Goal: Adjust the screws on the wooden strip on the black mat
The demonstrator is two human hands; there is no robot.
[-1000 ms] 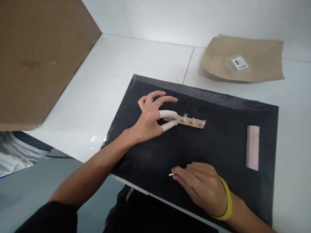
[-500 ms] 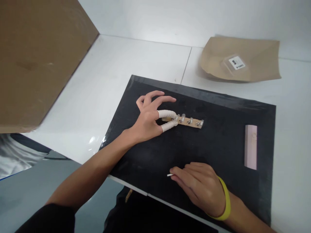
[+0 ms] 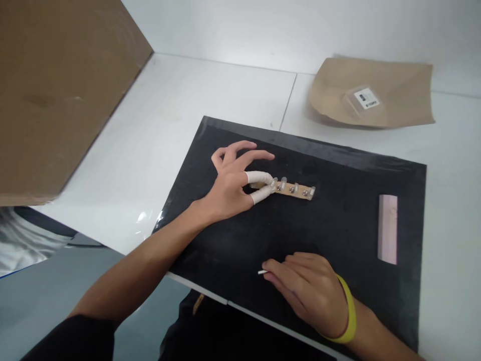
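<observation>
On the black mat [image 3: 225,240] lies a narrow tan strip [image 3: 298,191] carrying several small clear tabs with white parts and shiny metal bits. My left hand [image 3: 231,188] reaches over the strip's left part, its thumb and index finger in white finger cots. Those two fingertips pinch a small clear tab [image 3: 274,181] on the strip, partly hidden by them; the other fingers are spread. Closer to the mat's front edge, my right hand [image 3: 313,291], with a yellow wristband, grips a thin white stick [image 3: 262,272]. Only the stick's tip shows past the fingers.
A pale pink block [image 3: 388,229] lies at the mat's right side. Behind the mat, a brown paper tray [image 3: 409,95] holds a clear small box [image 3: 365,100] with a white label. A large brown board [image 3: 67,95] stands on the left of the white table [image 3: 180,100].
The spread fingers of my left hand have shifted very slightly to the right, while its pinch stays at the same place. My right hand keeps its place with the white stick.
</observation>
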